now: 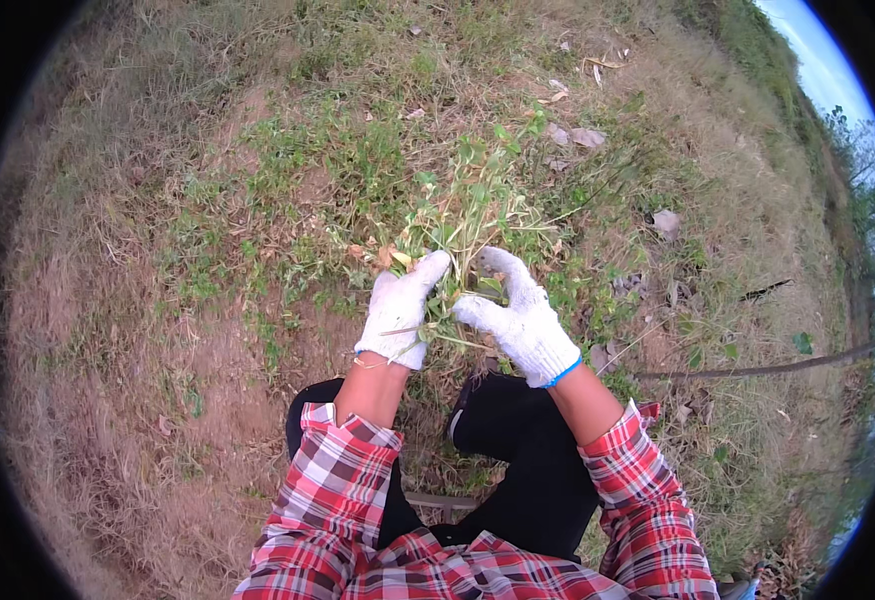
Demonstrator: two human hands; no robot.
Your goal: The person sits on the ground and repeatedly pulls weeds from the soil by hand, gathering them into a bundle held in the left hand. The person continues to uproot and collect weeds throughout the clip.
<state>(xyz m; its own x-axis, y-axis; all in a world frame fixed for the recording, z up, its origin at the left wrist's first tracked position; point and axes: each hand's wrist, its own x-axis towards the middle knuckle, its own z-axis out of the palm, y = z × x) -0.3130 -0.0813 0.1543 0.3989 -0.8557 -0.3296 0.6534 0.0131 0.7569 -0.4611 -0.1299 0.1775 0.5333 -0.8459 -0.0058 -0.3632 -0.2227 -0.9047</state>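
A loose bunch of leafy green plants (475,191) rises between my two hands, its pale stems mixed with a few dry brown leaves. My left hand (398,311), in a white knitted glove, grips the bunch from the left with the thumb laid against the stems. Its other fingers are hidden behind the plants. On the opposite side, my right hand (524,319) wears a matching glove with a blue cuff edge. Its thumb and forefinger are spread apart beside the stems, with a leaf showing in the gap. Several cut or pulled stems hang below, near my left wrist.
Low green weeds (377,161) and dry grass cover the earth. Dry leaves (666,223) lie to the right, near a long dark hose or stick (752,370). My bent knees (509,420) are close below my hands, with a curved bar (441,501) between them.
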